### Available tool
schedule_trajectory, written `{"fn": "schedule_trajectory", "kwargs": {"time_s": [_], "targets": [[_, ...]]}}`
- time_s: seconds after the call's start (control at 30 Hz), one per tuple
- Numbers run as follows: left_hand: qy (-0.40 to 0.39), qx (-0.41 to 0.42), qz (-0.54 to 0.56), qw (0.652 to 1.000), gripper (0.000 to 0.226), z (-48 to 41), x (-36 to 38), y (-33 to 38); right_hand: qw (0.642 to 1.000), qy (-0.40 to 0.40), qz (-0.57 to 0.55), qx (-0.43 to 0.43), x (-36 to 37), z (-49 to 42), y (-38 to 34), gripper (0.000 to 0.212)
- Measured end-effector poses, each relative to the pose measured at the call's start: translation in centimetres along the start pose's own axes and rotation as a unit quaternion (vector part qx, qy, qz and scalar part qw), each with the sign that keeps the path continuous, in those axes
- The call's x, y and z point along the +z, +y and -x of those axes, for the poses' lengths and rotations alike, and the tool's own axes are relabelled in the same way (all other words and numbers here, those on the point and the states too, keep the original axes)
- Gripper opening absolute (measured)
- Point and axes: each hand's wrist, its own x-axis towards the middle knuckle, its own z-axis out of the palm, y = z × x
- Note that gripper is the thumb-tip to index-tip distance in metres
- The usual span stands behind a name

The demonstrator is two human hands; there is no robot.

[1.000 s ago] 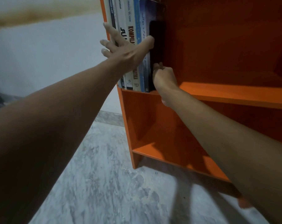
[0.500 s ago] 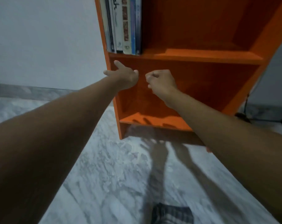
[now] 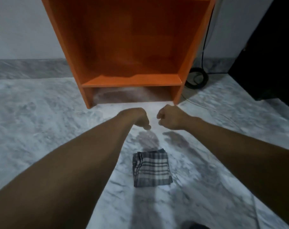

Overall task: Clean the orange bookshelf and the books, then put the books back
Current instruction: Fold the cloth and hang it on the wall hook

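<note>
My left hand (image 3: 141,120) and right hand (image 3: 171,117) hang side by side just in front of the foot of the orange bookshelf (image 3: 71,52). Both have loosely curled fingers and hold nothing, and they are apart from each other and clear of the marble floor (image 3: 41,121). I read that slack posture as hands between jobs, dropping toward the next thing to pick up. The likely target is the folded checked cloth (image 3: 151,168), which lies flat on the floor further out from the bookshelf than my hands and directly below my forearms. It is within easy reach there, so wiping looks like the step in hand. The bookshelf stands against the wall, its lower compartment open and bare as far as I can see. A coiled black cable (image 3: 196,78) sits on the floor at its right foot. No books show in this view, since the upper shelf is cut off by the top edge. Half a second ago my hands were raised level with that lower compartment, and a row of books stood at the left end of the shelf above. Since then my view has tipped down, my hands have sunk to the base, and the cloth, then only a sliver at the bottom edge, has come fully into view.
</note>
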Motion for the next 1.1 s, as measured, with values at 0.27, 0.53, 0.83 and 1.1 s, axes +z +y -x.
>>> {"fn": "schedule_trajectory", "kwargs": {"time_s": [0.27, 0.53, 0.83, 1.1], "targets": [[-0.069, 0.085, -0.113, 0.987, 0.063, -4.1, 12.5, 0.1, 0.988, -0.152, 0.041, 0.011, 10.6, 0.3, 4.5, 0.047], [-0.020, 0.047, -0.075, 0.996, 0.031, -5.1, 14.5, -0.2, 0.983, -0.159, 0.082, -0.045, 13.9, 1.0, 4.2, 0.026], [-0.032, 0.021, 0.032, 0.999, 0.017, -5.0, 10.4, -1.6, 0.991, -0.128, 0.030, -0.002, 10.7, -0.2, 2.8, 0.018], [0.124, 0.032, 0.355, 0.926, 0.012, -2.0, 2.2, -3.0, 0.990, 0.025, -0.134, 0.025, 1.3, -1.2, 1.4, 0.006]]}}
